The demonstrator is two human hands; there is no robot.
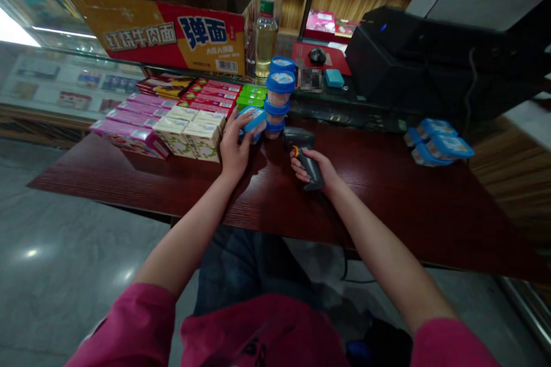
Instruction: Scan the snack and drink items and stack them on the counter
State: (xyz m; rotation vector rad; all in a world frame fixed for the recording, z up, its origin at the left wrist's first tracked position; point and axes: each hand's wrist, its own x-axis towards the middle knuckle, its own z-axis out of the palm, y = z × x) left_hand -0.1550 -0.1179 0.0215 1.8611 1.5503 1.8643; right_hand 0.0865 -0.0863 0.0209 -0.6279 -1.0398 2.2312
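Observation:
My left hand [235, 146] is closed round a blue-lidded plastic tub [255, 119], gripping it by its left side. Directly right of that tub rise stacked tubs [280, 83] with round blue lids. My right hand [316, 167] is wrapped round the handle of a dark grey barcode scanner [313, 171], a finger near its orange trigger. The scanner's head points left, towards the tubs. Left of my left hand stand cream-coloured cartons [191, 132], and behind it lie green boxes [252, 95].
Purple boxes [133, 126] and red boxes [210, 97] cover the left of the dark wooden counter [370, 200]. More blue-lidded tubs [443, 140] are grouped at the right. Behind stand a noodle carton [172, 34], a bottle [266, 40], a mouse [317, 56] and a black machine [400, 57].

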